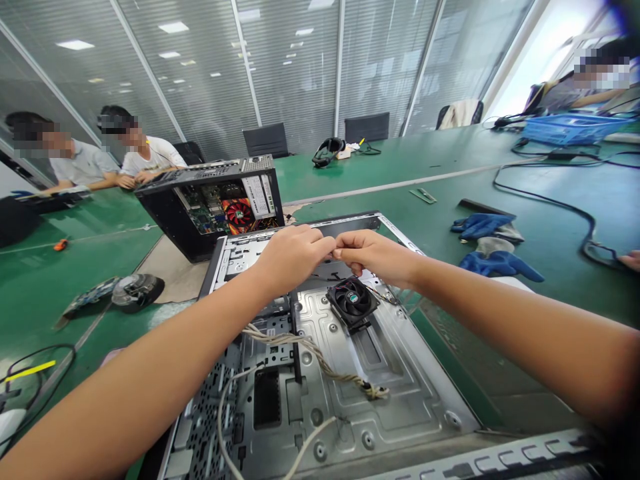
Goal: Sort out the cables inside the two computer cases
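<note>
Over the far part of an opened computer case (400,380) lying on its side, my two hands meet at the fingertips. My left hand (293,257) is closed, its thumb and fingers pinched. My right hand (375,255) pinches against it from the other side. Whatever is between the fingers is hidden or too small to make out. Just below my hands, a black CPU cooler fan (353,300) rests on the bare metal panel, with a thin wire (383,292) running off to its right. A twisted bundle of beige cables (320,357) lies across the case.
Behind stands a second computer tower (210,207) with a red fan inside. Blue gloves (493,247) lie on the green table (450,177) at right, a cap (137,291) at left. A blue basket (570,128) and black cables are far right. Other people sit around the table.
</note>
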A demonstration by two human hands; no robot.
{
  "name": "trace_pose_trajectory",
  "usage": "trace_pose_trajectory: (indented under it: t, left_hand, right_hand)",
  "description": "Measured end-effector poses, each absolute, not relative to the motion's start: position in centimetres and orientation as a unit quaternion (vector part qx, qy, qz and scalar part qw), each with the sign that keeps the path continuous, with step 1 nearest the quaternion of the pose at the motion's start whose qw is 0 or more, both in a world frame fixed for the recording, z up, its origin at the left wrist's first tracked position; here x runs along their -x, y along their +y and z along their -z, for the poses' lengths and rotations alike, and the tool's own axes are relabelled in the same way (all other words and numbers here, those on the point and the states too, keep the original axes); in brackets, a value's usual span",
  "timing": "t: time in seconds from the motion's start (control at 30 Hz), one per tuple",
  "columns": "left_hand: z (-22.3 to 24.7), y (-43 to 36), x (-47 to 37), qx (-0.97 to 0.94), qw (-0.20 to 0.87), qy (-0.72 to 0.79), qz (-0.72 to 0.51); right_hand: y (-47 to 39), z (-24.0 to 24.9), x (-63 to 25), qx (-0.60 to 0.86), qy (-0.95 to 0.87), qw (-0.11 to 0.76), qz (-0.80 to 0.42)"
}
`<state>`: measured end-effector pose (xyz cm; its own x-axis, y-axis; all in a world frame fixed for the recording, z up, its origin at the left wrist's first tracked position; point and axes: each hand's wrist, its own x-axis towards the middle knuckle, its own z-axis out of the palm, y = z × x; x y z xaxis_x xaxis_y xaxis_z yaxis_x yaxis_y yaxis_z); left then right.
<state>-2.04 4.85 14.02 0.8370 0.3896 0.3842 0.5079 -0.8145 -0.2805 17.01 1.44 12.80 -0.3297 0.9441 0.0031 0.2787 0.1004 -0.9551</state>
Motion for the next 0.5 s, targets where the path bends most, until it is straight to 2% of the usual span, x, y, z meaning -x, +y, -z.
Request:
trace_pose_trajectory:
  t: [0.17,0.5]
  left_hand:
    - [-13.64,4.92,1.88,0.934,0.174,-0.261,0.174]
    - [-13.8,5.12,1.95,0.926,-0.002,-0.325,0.192]
  right_hand:
    - [1.45,-12.6,-17.16,0.483,-0.663,0.349,-0.453]
    - [1.52,-12.6,-17.08,0.501,-0.666,0.354,-0.424]
